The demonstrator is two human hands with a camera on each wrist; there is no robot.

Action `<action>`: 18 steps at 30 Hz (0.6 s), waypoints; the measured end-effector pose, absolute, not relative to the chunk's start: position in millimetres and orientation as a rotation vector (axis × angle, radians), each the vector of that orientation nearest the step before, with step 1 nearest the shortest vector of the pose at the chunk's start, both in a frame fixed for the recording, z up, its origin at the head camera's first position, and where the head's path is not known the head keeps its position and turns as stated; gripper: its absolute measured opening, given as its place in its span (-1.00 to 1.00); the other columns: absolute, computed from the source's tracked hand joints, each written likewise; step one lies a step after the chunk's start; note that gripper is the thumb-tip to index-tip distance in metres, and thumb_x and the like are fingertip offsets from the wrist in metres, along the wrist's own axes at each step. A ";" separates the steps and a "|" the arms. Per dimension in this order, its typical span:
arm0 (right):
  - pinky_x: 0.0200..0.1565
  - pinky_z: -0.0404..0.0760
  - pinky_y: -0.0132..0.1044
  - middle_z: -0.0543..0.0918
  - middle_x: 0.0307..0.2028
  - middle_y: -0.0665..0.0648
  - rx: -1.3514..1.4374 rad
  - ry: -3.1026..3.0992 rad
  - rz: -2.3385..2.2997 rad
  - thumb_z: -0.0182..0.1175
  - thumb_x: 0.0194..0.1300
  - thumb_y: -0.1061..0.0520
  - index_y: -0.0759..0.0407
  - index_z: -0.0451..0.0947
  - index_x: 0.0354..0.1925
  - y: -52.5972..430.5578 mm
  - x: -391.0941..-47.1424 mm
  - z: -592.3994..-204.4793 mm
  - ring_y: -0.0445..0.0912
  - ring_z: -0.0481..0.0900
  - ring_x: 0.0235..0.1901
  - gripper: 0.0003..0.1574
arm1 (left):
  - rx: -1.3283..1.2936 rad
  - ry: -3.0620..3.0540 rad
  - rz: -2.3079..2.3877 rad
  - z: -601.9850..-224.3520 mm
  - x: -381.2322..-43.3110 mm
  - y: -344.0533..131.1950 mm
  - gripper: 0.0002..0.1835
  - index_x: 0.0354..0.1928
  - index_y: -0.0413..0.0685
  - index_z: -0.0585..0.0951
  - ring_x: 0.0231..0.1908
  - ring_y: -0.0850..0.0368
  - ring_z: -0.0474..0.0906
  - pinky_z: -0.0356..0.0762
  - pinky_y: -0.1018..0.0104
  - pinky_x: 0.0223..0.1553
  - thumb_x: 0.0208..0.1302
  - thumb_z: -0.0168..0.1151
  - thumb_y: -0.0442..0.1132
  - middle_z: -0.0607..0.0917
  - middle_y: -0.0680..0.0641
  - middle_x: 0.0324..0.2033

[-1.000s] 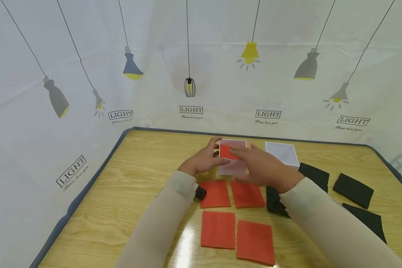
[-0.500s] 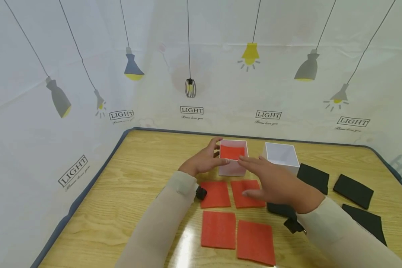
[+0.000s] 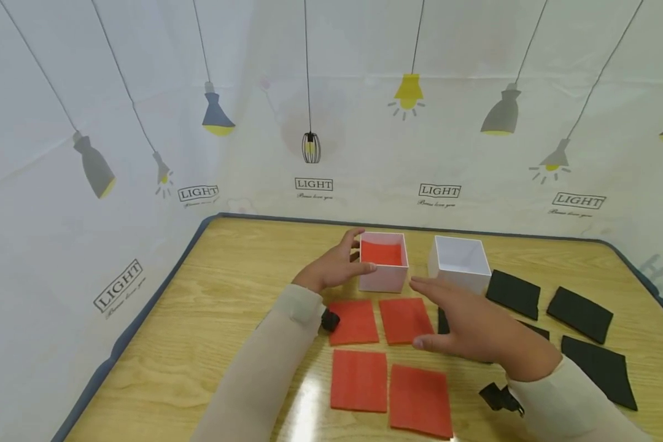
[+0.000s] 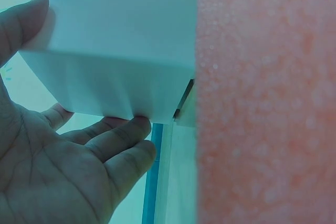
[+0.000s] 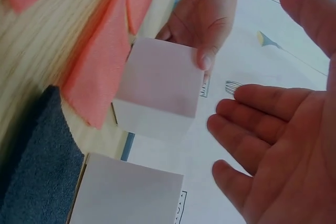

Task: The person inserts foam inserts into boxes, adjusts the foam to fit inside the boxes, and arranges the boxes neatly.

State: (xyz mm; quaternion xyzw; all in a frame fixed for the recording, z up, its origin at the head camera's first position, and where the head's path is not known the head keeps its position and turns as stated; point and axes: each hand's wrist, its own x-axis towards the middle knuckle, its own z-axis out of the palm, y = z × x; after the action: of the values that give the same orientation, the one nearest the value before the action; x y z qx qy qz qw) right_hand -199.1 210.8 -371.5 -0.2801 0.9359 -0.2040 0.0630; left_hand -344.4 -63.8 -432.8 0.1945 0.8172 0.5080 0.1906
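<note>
White box (image 3: pixel 383 280) w/ red sheet (image 3: pixel 381 253) on wood tbl (image 3: pixel 215 294), L grip (image 3: pixel 331 267) wide round side, R grip (image 3: pixel 472 322) loose, empty; lamp-print bkdrp (image 3: pixel 364 135).

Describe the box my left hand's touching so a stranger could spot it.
Find the wooden table and look near its far edge. There the left hand grips a white open box. A red sheet shows inside, unlike the neighbouring white box.
</note>
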 end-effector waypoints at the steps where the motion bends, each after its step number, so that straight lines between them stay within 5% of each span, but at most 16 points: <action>1: 0.30 0.52 0.30 0.43 0.49 0.23 -0.822 2.821 -0.622 0.49 0.20 -0.38 0.15 0.28 0.58 211.2 -198.0 -372.2 0.29 0.40 0.43 0.22 | 0.545 2.297 1.426 -432.9 -344.6 -64.1 0.08 0.70 0.17 -0.12 0.59 -0.17 0.19 0.34 -0.09 0.49 0.38 0.40 0.05 0.21 -0.13 0.61; 18: 0.31 0.52 0.29 0.49 0.43 0.23 -0.754 2.735 -0.654 0.51 0.14 -0.41 0.23 0.35 0.52 212.5 -184.2 -380.8 0.23 0.47 0.39 0.24 | 0.526 2.291 1.433 -435.5 -347.4 -64.7 0.06 0.68 0.27 -0.09 0.57 -0.17 0.21 0.38 -0.06 0.47 0.37 0.42 0.05 0.24 -0.09 0.59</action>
State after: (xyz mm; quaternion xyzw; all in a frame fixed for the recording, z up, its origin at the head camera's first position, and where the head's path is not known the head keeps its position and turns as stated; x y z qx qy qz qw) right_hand -184.2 212.5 -380.8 -0.2574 0.9331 -0.2231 0.1150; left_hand -347.4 -64.7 -435.5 0.1876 0.8164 0.5108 0.1932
